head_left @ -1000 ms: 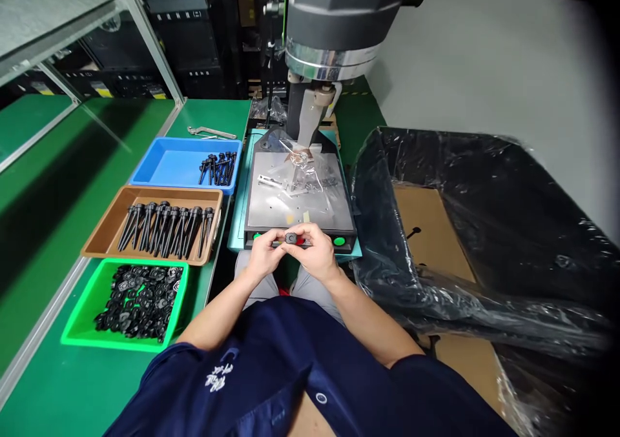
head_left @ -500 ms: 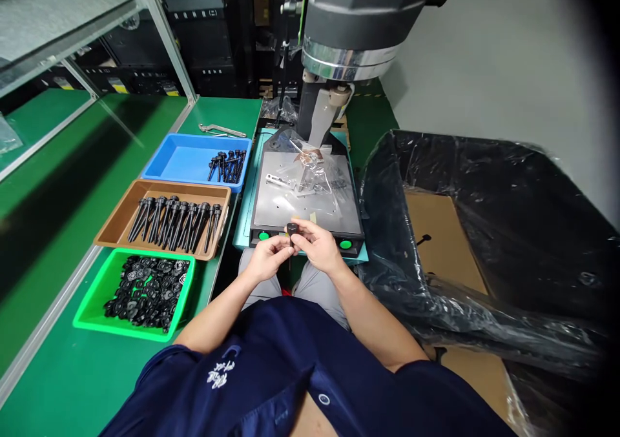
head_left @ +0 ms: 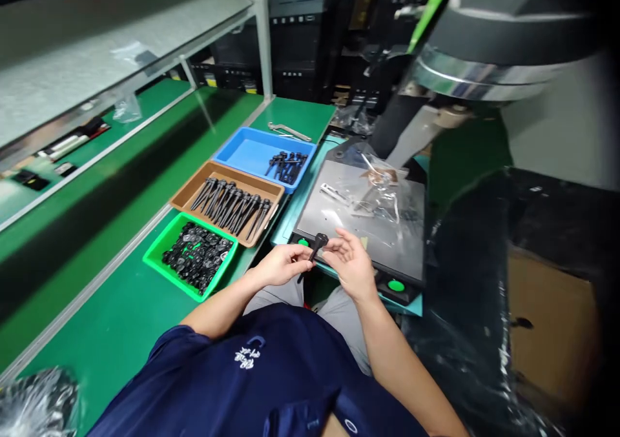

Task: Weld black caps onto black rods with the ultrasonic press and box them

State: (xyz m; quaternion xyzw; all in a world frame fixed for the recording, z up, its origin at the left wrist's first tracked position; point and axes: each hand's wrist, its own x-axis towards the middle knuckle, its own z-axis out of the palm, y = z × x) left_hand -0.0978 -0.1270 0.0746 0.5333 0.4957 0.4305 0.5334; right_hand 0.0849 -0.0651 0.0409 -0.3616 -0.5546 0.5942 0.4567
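Note:
My left hand (head_left: pixel 281 266) and my right hand (head_left: pixel 349 264) meet just above my lap, in front of the press machine's base. Between their fingertips is a small black bolt-like part (head_left: pixel 317 245) with a round head at the top and its shaft pointing down toward me. The left hand pinches its shaft. The right hand's fingertips touch its head, with the other fingers loosely curled. The grey metal plate (head_left: pixel 339 214) of the machine lies right behind the hands, with a green button (head_left: pixel 396 286) at its front edge.
To the left on the green bench (head_left: pixel 121 308) stand a green tray (head_left: pixel 159 264) of small black parts, a brown tray (head_left: pixel 194 195) of black bolts and a blue tray (head_left: pixel 247 152) with a few more. A black-bag-lined cardboard box (head_left: pixel 547 308) is on the right. A wrench (head_left: pixel 289 130) lies beyond the blue tray.
The view has swung to the left and tilted. My hands stay together on the black part, which now stands more upright with its head up.

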